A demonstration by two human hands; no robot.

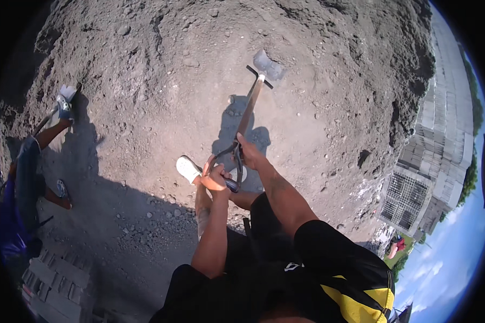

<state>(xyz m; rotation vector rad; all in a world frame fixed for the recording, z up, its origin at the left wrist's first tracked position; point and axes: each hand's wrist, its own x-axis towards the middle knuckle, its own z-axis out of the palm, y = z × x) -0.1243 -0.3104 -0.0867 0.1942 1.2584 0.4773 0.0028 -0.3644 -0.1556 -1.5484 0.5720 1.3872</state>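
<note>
Left hand (216, 177) was wrapped shut around the D-grip of the shovel (249, 110); right hand (249, 153) was closed on the shaft just above it, fingers curled tight. The blade pointed toward 12 o'clock, its tip on the flattened dirt ground (318, 124). The blade looked bare, so I judged no scoop was yet loaded on this stroke, with most digging left. The heaped soil bank (161, 32) ran from 10 to 2 o'clock. A second person (24, 177) stood at 9 o'clock, well apart. Stacked blocks (442, 140) bounded 3 o'clock; open room lay ahead.
</note>
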